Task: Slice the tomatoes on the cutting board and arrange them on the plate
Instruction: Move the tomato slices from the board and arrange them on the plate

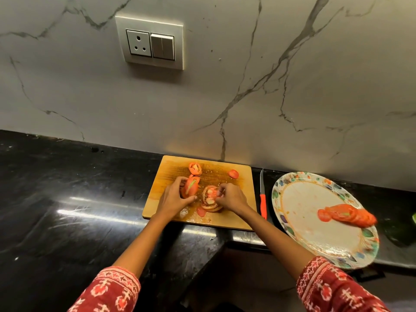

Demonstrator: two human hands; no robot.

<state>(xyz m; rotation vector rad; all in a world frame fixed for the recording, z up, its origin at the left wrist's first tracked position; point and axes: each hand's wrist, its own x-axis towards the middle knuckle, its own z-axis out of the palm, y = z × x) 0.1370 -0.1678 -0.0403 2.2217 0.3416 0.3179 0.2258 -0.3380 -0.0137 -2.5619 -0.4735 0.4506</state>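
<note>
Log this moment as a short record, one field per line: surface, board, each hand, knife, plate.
surface: black stone counter below a marble-look wall
board: wooden cutting board, wet with juice, loose tomato slices at its far edge
left hand: left hand grips a sliced tomato stack on the board
right hand: right hand pinches slices of a second cut tomato
knife: red-handled knife lies on the counter between board and plate, unheld
plate: patterned plate right of the board, one row of overlapping tomato slices on it
</note>
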